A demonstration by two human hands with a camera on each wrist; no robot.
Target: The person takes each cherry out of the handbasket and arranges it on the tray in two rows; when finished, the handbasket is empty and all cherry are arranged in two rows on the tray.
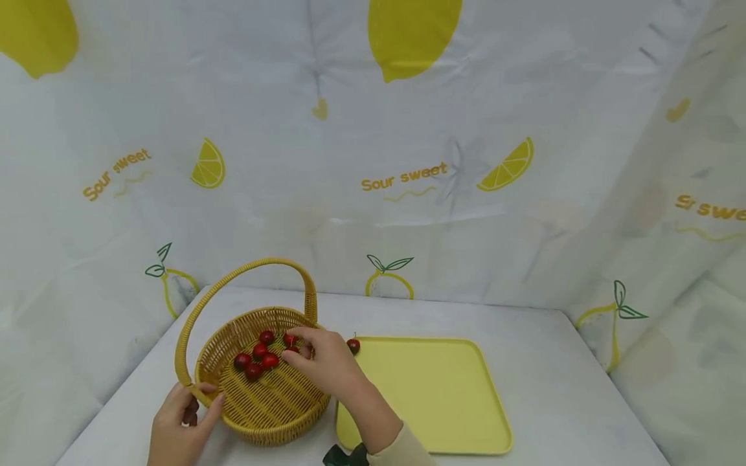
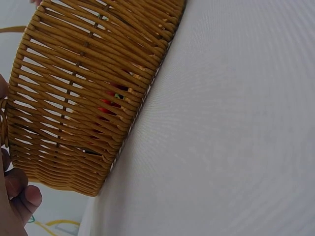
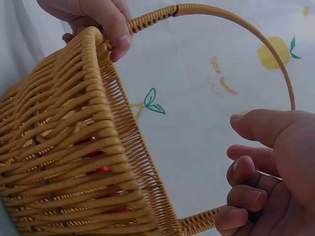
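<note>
A yellow-brown wicker basket [image 1: 274, 424] with a tall arched handle [image 1: 245, 266] stands at the left of the table. Several dark red cherries [image 1: 259, 351] lie inside it, and red shows through its weave in both wrist views. My left hand [image 1: 180, 421] grips the basket rim at the handle's near base; the right wrist view shows that hand [image 3: 101, 17] with a digit over the rim. Above the basket's right side is my right hand [image 1: 329, 362], its fingertips near the cherries. In the right wrist view the right hand [image 3: 275, 172] has loosely bent fingers and nothing visible between them and the thumb.
A yellow rectangular tray [image 1: 431, 401] lies right of the basket, under the right forearm. One cherry [image 1: 353, 346] sits at the tray's far left corner. A white curtain [image 1: 350, 226] with lemon prints rises behind the white table [image 1: 559, 401].
</note>
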